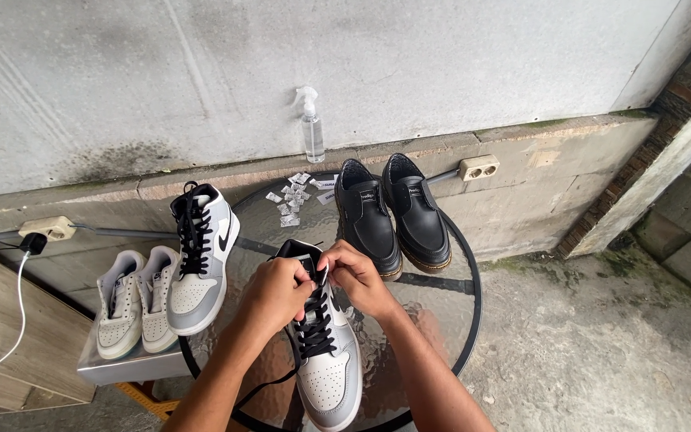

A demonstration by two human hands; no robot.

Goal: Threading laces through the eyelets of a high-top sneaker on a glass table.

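Observation:
A grey and white high-top sneaker (331, 370) with black laces lies on the round glass table (441, 308), toe toward me. My left hand (276, 292) and my right hand (355, 276) are both at its collar, each pinching a black lace near the top eyelets. A loose lace end trails off the shoe's left side. The matching sneaker (201, 256) stands at the table's left edge, laced.
A pair of black leather shoes (393, 216) sits at the table's far side, with small white packets (293, 196) beside them. A clear spray bottle (312, 128) stands on the ledge. Two pale low sneakers (133, 308) rest on a metal stool at left. Wall sockets and a white cable are nearby.

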